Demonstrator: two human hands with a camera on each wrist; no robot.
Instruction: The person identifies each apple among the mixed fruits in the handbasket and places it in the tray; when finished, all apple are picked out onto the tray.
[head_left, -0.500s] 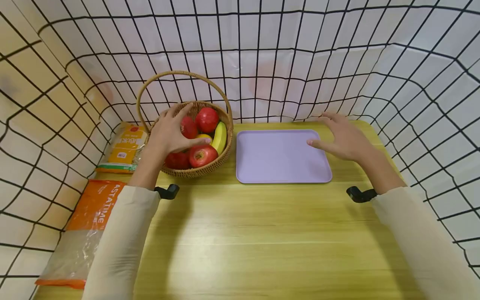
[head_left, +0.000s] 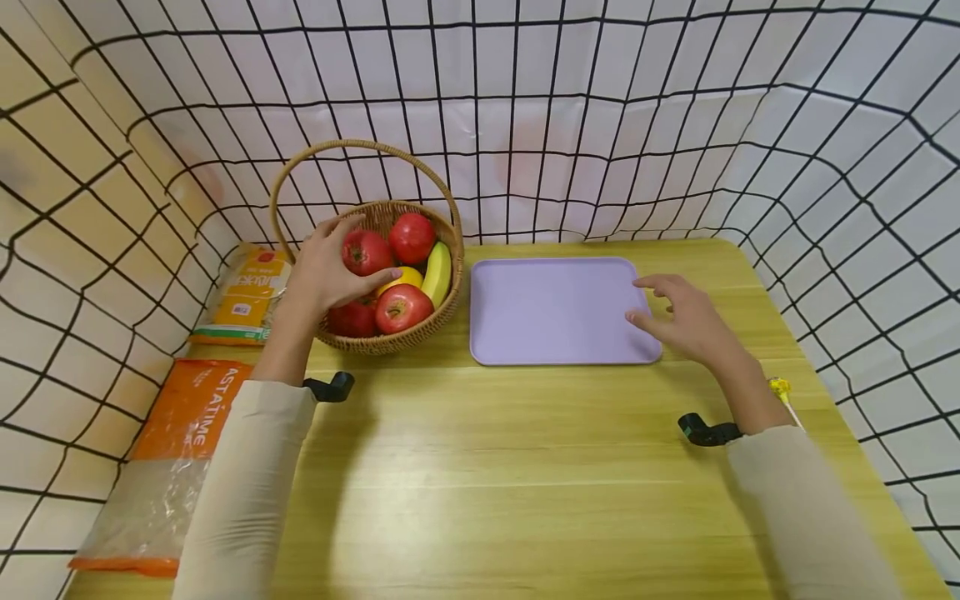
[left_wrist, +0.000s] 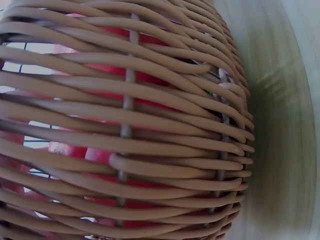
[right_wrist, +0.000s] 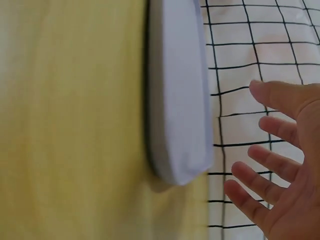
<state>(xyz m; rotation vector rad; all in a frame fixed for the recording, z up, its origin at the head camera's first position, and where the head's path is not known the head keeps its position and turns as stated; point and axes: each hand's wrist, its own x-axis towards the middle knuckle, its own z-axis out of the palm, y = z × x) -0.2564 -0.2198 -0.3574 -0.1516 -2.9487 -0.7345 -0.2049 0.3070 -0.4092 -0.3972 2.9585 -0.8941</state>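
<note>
My left hand (head_left: 321,271) reaches over the left rim of a wicker basket (head_left: 408,340), thumb and fingers spread apart with nothing gripped. Inside lie a red fruit (head_left: 367,252) near the fingers, another red fruit (head_left: 412,238) behind it, and a red apple (head_left: 404,308) in front. A yellow fruit (head_left: 407,277) partly hides beneath the thumb, beside a banana (head_left: 438,273). The left wrist view shows the basket's woven wall (left_wrist: 165,115) up close. By the right edge of a lilac tray (head_left: 555,312), my right hand (head_left: 686,321) hovers with fingers loosely bent and holding nothing.
A yellow-orange packet (head_left: 243,296) lies left of the basket. Nearer me is an orange and clear plastic bag (head_left: 180,425), partly under the left sleeve. A yellow-wrapped lollipop (head_left: 782,388) lies by the right forearm. Black-gridded white cloth (head_left: 525,125) encloses the table's back and sides.
My right hand has come back toward me and lower beside the tray, uncovering the lollipop. My left hand has shifted slightly left, showing more of the red and yellow fruit.
</note>
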